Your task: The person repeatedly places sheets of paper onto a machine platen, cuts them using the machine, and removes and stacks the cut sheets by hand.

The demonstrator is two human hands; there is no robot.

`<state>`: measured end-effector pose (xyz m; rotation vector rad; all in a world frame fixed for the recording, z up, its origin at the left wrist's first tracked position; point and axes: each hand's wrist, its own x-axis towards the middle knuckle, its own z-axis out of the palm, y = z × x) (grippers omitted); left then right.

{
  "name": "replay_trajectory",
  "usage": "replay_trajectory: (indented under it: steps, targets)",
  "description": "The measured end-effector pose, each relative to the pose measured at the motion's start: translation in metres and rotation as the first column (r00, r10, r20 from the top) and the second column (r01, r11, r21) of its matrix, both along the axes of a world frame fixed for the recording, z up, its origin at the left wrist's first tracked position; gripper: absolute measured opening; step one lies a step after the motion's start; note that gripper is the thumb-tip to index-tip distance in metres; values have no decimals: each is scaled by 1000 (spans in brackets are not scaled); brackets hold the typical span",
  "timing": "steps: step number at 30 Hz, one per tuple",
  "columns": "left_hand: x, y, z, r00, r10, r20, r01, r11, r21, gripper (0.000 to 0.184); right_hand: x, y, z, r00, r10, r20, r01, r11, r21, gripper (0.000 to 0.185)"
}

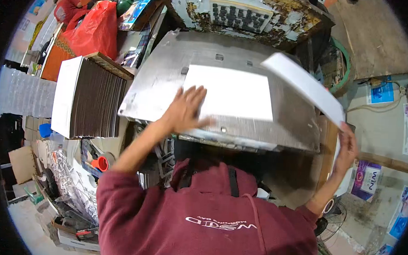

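- Cluttered room, with a grey metal bench [166, 56] across the middle, its top scuffed and cut with small openings.
- White sheet [238, 94] lies flat on the bench, near the front edge.
- Left hand [184, 110] is palm down over the left part of that sheet, fingers extended and thumb apart, closed on nothing; thumb blurred.
- Right hand [347, 146] is raised beyond the bench's right side, fingers together on the near end of a second white piece [305, 84].
- That piece slants up and leftward from the hand, above the bench's right part, blurred. Cannot tell how thick it is.
- Tall stack [97, 99] of thin pieces with dark edges and a white outer face stands just left of the bench.
- Behind the bench: a worn, peeling panel [191, 9] bearing a dark block [239, 17].
- Far left: red plastic bag [98, 29], a person in a red top [67, 9] beyond.
- Right: purple and white box [366, 180], fan [333, 222] below.
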<state>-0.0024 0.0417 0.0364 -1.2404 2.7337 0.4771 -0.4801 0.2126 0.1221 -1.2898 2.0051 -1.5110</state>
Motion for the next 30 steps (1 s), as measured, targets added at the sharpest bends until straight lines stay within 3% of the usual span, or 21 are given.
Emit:
replay_trajectory:
  steps: [1,2,3,5,7,9,10,11,12,13,14,15,16,17,19,21,23,25,27,29,30]
  targets:
    - [8,36,0,997,-31,-68,26,997,-76,113,9,-12,-12,995,89,-45,-86,994,67,24]
    - [10,66,20,996,-10,-86,7,1000,-27,113,21,-27,-26,983,167,75,-172,982,72,23]
    - [14,89,26,995,8,-98,-14,998,-54,91,36,-42,-40,951,239,195,-258,964,72,22]
    - [34,111,24,997,-21,75,28,995,-96,69,66,-70,-56,926,287,243,-358,873,332,23]
    - [57,115,36,999,45,-13,-46,997,-69,74,94,-96,-94,846,302,439,-445,853,272,25]
    - [78,107,85,973,212,-87,-221,970,-102,72,119,-117,-114,744,354,567,-551,805,221,28]
    - [93,102,107,940,296,-168,-316,942,-109,68,130,-128,-105,803,363,473,-541,776,323,32]
    - [108,103,132,909,384,-163,-409,897,-167,67,130,-138,-106,857,439,270,-510,795,328,34]
    - [121,109,150,843,449,-295,-533,771,-350,70,127,-148,-106,872,486,51,-476,820,319,36]
    - [134,109,169,780,481,-400,-624,651,-433,69,122,-152,-105,847,502,-174,-441,846,298,39]
    - [158,114,182,774,432,-463,-632,558,-537,66,117,-154,-95,731,413,-543,-257,904,342,50]
    - [166,116,195,673,468,-573,-739,400,-542,61,116,-155,-80,730,361,-580,-219,928,302,53]
    - [176,115,208,748,497,-440,-607,245,-756,62,116,-156,-62,726,310,-614,-186,948,259,57]
    - [179,111,213,698,563,-442,-592,107,-799,62,116,-157,-47,719,265,-643,-159,963,218,60]
    - [232,103,198,683,644,-344,-478,39,-877,61,107,-154,-29,753,194,-629,-179,980,89,65]
    - [297,85,152,646,709,-282,-398,-3,-917,61,93,-139,-19,780,71,-622,-94,996,-4,63]
    - [345,74,102,346,763,-546,-828,-26,-561,63,65,-123,-38,870,-29,-492,-3,998,-64,58]
    - [388,72,55,473,807,-353,-678,78,-731,62,28,-93,-57,756,-94,-648,157,987,40,54]
    - [373,74,48,434,843,-319,-684,78,-726,61,-57,-50,-122,803,-46,-594,207,956,207,56]
    - [368,74,46,416,858,-303,-685,76,-725,61,-109,7,-151,877,-73,-475,286,874,393,52]
    - [369,71,47,418,856,-305,-682,73,-728,61,-156,50,-194,776,-159,-611,405,867,289,62]
